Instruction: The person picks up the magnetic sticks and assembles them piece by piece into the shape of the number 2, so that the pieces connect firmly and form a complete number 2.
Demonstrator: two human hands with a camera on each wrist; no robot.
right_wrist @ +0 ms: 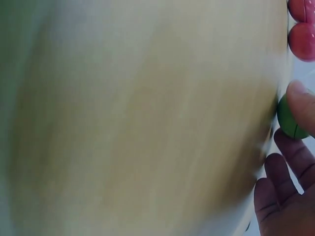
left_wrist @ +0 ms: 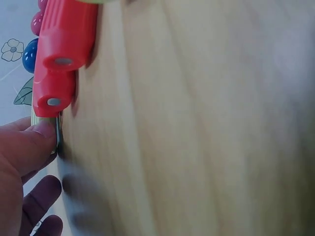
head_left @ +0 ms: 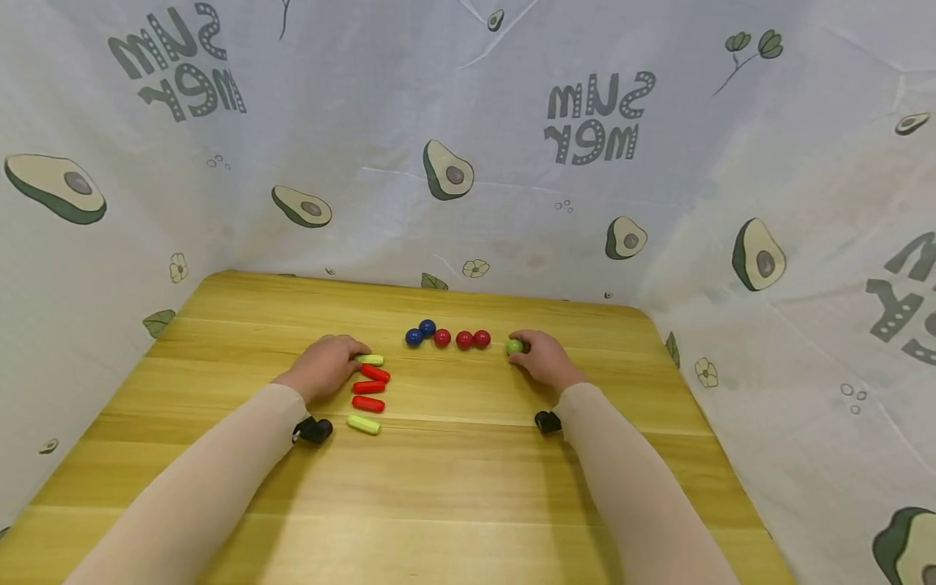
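My left hand [head_left: 323,366] pinches the end of a small yellow-green ribbed stick [head_left: 371,359] lying on the table. Below it, three red sticks [head_left: 369,387] and a second yellow-green stick [head_left: 364,424] form a loose column. In the left wrist view, the thumb [left_wrist: 45,130] covers part of the pinched stick, right by a red stick [left_wrist: 53,96]. Over on the right, my right hand [head_left: 544,357] holds a green ball [head_left: 515,347] between thumb and fingers; the right wrist view shows the same ball [right_wrist: 286,118] partly hidden by the thumb.
Three red balls [head_left: 465,340] and two blue balls [head_left: 414,337] sit in an uneven row between the hands, toward the back of the wooden table [head_left: 453,496]. A white cloth [head_left: 366,106] with avocado prints hangs behind and beside the table.
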